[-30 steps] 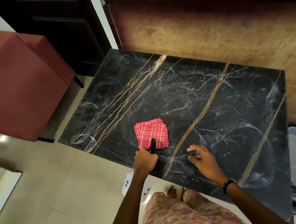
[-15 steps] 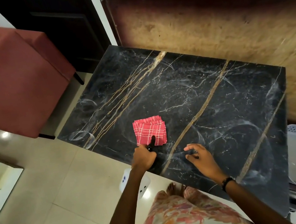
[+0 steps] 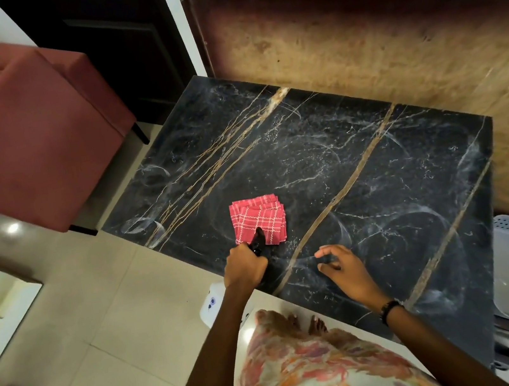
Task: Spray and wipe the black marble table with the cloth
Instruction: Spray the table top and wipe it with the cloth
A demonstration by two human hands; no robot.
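From where I watch, the left grip [image 3: 245, 266] is clenched round a black spray nozzle [image 3: 259, 242] aimed at the folded red checked cloth [image 3: 259, 220], which lies on the black marble surface [image 3: 357, 156] near its front edge; a squeeze now would, I judge, soak the cloth rather than the stone. To the right, the right grip [image 3: 345, 267] hovers released, fingers loosely curled and grasping nothing, and I judge mist could catch it. I can read no brand or writing; the white object [image 3: 212, 303] on the floor shows only a small blurred mark.
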